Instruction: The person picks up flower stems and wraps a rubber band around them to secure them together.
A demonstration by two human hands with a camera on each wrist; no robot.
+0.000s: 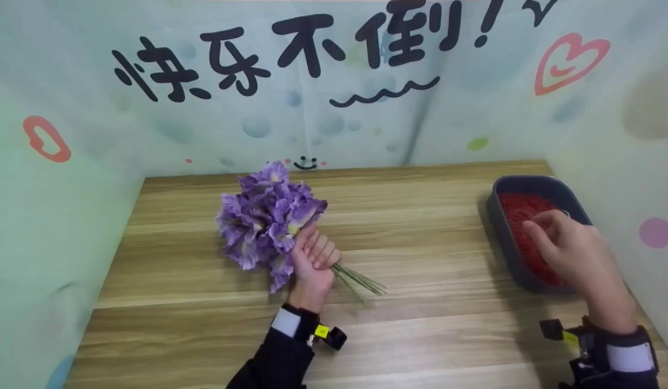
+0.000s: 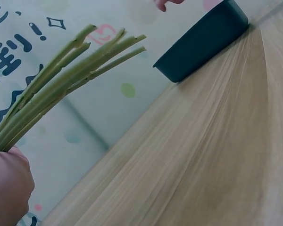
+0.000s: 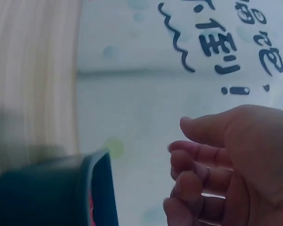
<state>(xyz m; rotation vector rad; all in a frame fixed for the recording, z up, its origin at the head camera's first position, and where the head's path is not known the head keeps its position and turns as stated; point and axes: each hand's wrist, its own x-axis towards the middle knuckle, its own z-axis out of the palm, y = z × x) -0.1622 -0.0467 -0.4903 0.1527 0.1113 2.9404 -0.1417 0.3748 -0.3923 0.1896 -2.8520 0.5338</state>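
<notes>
On the left of the table, my left hand [image 1: 316,256] grips a bunch of purple flowers [image 1: 266,221] by its stems. The petals spread out past the thumb side, and the bare green stems [image 2: 61,82] stick out at the other side. My right hand [image 1: 574,251] hovers over a dark blue bin [image 1: 509,265] on the right. Its fingers [image 3: 186,188] are loosely bent, with a gap to the thumb, and nothing shows between them in the right wrist view. Inside the bin lies a mass of red, stringy material [image 1: 520,208], partly hidden by this hand.
A wood-grain table [image 1: 420,324] lies beneath everything. Printed backdrop walls [image 1: 220,135] with dark lettering and hearts enclose it at the back and both sides. The bin stands close to the right wall.
</notes>
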